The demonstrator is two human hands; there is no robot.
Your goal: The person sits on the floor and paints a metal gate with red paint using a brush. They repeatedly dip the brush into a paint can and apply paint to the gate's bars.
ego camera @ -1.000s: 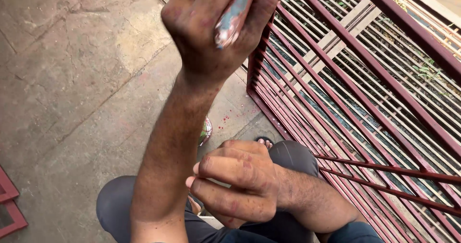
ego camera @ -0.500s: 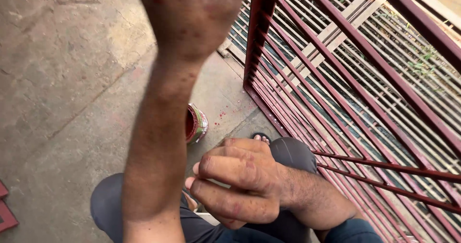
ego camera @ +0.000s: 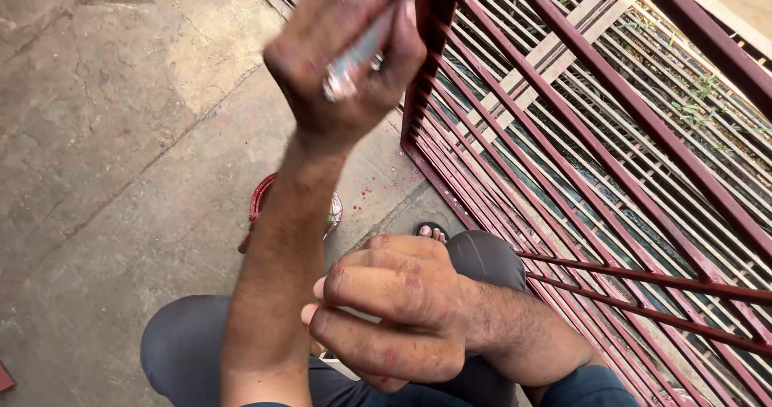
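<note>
Rough grey concrete floor [ego camera: 104, 133], cracked and stained, flecked red near dark red barred metal grille [ego camera: 611, 182]. Raised in front: left hand [ego camera: 346, 61], fingers curled tight round pale paint-smeared brush handle [ego camera: 354, 57]; bristle end hidden behind hand and cut off by top edge. Lower down, right hand [ego camera: 386, 310] loosely curled over something pale, mostly hidden, on grey-trousered knee [ego camera: 482, 258]. Behind forearm, red-rimmed paint tin [ego camera: 261, 202], half covered
</note>
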